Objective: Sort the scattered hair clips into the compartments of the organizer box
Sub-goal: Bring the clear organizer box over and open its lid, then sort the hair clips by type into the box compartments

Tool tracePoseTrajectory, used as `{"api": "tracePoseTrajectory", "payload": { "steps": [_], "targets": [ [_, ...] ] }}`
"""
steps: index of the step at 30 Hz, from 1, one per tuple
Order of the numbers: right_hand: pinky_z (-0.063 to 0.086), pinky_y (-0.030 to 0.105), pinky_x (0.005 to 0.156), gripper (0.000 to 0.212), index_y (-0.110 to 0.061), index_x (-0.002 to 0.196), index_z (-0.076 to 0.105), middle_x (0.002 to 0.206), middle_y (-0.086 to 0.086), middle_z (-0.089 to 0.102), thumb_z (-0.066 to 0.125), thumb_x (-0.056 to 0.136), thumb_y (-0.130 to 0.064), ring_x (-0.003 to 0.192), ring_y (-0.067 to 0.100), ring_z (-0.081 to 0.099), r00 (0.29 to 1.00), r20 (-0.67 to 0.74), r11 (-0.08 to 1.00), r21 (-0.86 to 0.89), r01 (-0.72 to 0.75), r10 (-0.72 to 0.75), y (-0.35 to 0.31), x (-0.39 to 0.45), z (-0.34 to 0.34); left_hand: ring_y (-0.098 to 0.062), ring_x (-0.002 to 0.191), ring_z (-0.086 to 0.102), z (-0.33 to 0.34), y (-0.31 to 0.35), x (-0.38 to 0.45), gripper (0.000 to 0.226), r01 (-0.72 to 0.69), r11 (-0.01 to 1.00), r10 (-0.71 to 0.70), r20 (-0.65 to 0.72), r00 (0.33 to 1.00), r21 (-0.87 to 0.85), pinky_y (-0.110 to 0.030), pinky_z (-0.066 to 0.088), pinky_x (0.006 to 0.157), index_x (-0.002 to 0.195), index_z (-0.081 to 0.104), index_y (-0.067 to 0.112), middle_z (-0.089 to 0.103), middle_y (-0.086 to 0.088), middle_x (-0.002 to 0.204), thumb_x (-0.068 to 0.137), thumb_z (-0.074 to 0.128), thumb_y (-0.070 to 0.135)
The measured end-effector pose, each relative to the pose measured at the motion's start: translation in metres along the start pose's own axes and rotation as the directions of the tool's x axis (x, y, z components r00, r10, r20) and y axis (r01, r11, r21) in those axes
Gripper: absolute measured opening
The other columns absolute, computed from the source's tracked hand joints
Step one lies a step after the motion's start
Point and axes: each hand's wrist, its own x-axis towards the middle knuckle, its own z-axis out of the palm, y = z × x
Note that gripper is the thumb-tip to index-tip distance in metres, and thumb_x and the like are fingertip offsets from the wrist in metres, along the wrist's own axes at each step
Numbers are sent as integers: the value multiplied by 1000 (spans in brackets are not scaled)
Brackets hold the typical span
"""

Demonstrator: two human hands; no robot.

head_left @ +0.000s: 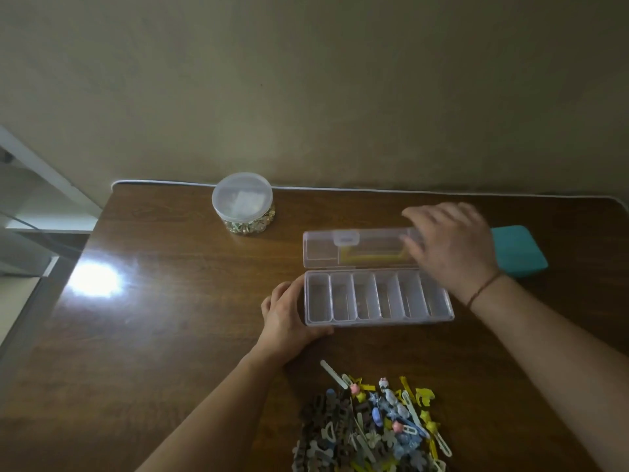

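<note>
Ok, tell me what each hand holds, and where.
Left hand grips the organizer box at its left end; right hand touches the open lid, grip unclear.

A home room: wooden table (170, 318) against plain wall (306, 80).

Head-worn wide view, forward and down over a wooden table (170, 335) toward the wall (306, 80), close.

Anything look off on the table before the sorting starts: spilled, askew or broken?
Nothing looks damaged or spilled. The hair clips lie heaped at the near edge, as the task expects. The organizer box lies open, its compartments apparently empty. The round jar stands upright with its lid on.
</note>
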Motion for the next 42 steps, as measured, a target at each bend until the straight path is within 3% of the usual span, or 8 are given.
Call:
{"api": "tracePoseTrajectory", "payload": {
  "steps": [10, 16, 19, 22, 25, 28, 35, 42],
  "targets": [
    [37, 48, 109, 65, -28, 151, 23, 162, -9, 8, 53, 95, -39, 144, 22, 26, 832, 484, 766, 414, -491, 272, 28, -24, 65, 4, 136, 17, 0, 0, -6, 128, 29, 999, -29, 3, 1000, -35, -31, 3, 113, 154, -6, 37, 23, 43, 134, 65, 85, 49],
    [49, 24, 80, 24, -12, 104, 69, 98, 4, 69, 51, 93, -26, 91, 16, 63, 982, -167, 880, 475, -1, 92, -48, -89, 30, -10, 145, 21, 0, -1, -7, 115, -17, 999, 17, -7, 1000, -46, -41, 6, 117, 128, -10, 78, 27, 10, 160, 64, 83, 55],
    [51, 21, 55, 19, -29, 94, 70, 81, -12, 68, 52, 90, -34, 66, 6, 64, 984, 134, 903, 426, 48, -116, -111, -114, 27, -10, 144, 25, 2, -4, -9, 113, -51, 998, 49, -38, 998, -40, -40, 10, 116, 131, -8, 75, 28, 9, 160, 62, 80, 64],
    [48, 29, 63, 23, -29, 103, 61, 97, -9, 61, 44, 96, -43, 83, 15, 64, 878, 479, 956, 260, -139, -3, -146, -112, 37, 3, 139, 27, 3, -7, -15, 112, -78, 995, 75, -53, 996, -57, -34, 12, 116, 137, -8, 69, 32, 12, 157, 62, 75, 71],
    [46, 33, 69, 22, -23, 110, 59, 107, -1, 58, 45, 99, -37, 95, 23, 63, 777, 624, 980, 94, -174, 78, -163, -103, 42, 20, 129, 21, 3, -12, -24, 115, -81, 993, 77, -61, 995, -82, -27, 18, 114, 141, -8, 65, 34, 17, 154, 61, 75, 71],
    [48, 36, 70, 20, -20, 116, 57, 113, 4, 57, 53, 97, -16, 97, 26, 62, 710, 695, 987, 2, -158, 112, -171, -100, 48, 1, 136, 28, 2, -14, -28, 115, -63, 993, 58, -55, 997, -101, -33, 25, 115, 140, -6, 66, 32, 14, 157, 59, 74, 71],
    [49, 33, 72, 19, -25, 110, 58, 109, -3, 61, 43, 100, -24, 91, 21, 64, 813, 582, 985, 126, -117, 22, -166, -106, 47, 28, 129, 15, 0, -14, -29, 110, -111, 988, 104, -76, 992, -103, -30, 24, 111, 147, 7, 55, 13, 50, 144, 62, 73, 74],
    [38, 8, 40, 15, -38, 95, 59, 78, -19, 66, 67, 82, -33, 53, -12, 56, 935, 284, 689, 636, -349, 211, -149, -94, 34, 23, 125, 23, 2, -15, -32, 109, -120, 991, 114, -85, 990, -65, -36, 33, 113, 153, 16, 36, 30, 31, 146, 66, 75, 67]
  ]
}}
